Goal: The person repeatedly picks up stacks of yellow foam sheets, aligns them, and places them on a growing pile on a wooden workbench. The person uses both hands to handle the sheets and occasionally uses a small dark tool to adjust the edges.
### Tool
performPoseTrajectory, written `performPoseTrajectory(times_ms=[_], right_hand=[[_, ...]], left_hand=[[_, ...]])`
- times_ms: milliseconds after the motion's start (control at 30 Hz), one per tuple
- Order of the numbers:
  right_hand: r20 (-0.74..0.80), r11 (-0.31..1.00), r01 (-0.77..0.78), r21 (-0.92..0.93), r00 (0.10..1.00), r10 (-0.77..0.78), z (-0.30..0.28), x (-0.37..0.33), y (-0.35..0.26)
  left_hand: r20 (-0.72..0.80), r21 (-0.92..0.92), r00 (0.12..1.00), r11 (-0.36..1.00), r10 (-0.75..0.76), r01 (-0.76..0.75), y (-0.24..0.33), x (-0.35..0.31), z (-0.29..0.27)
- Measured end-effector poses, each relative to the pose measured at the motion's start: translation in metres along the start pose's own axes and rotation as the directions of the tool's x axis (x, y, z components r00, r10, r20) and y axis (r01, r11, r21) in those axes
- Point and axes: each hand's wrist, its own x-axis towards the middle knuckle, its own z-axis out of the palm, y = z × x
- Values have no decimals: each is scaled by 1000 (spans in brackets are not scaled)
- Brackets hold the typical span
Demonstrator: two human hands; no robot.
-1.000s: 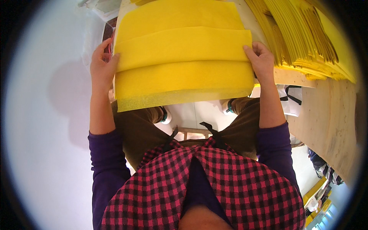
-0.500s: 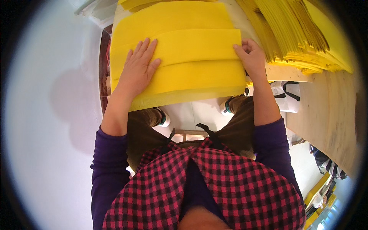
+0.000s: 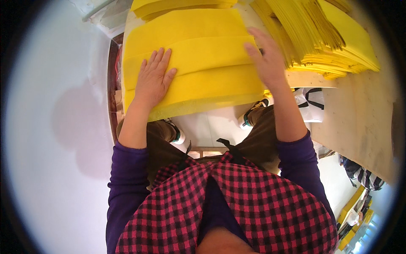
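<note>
A thin yellow sheet of soft, fabric-like material (image 3: pixel 203 86) lies in front of me, with a folded band across its middle and its near edge hanging over the table edge. My left hand (image 3: pixel 154 78) rests palm down on the band's left part, fingers stretched out. At the sheet's right edge, my right hand (image 3: pixel 268 57) is slightly blurred, its thumb and fingers apart by the band's end. Nothing shows in its grasp. Whether it touches the sheet is hard to make out.
Yellow folded sheets (image 3: pixel 311 29) are piled at the far right, and another yellow stack (image 3: pixel 182 6) lies at the far edge. A pale wooden board (image 3: pixel 359 114) runs along the right. Below it stands a white bag (image 3: pixel 311 106) with black handles. A white wall (image 3: pixel 50 139) borders the left.
My right hand has opened from its pinch at the band's right end and shifted slightly left and away from me. My left hand stays flat on the sheet.
</note>
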Motion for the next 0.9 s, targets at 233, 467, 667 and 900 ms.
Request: performPoseTrajectory(times_ms=[233,467,667,900], right_hand=[[387,979,169,115,900,-201,94,-1,-96],[463,938,112,-327,885,56,105,-5,-51],[389,846,38,-532,898,205,59,-13,-3],[380,829,5,-559,890,251,60,-14,4]], left_hand=[[67,177,998,984,12,-24,-6,2,5],[8,51,999,998,-38,37,1,-2,6],[8,55,999,998,-37,36,1,0,5],[49,-2,998,999,-38,38,5,4,-8]])
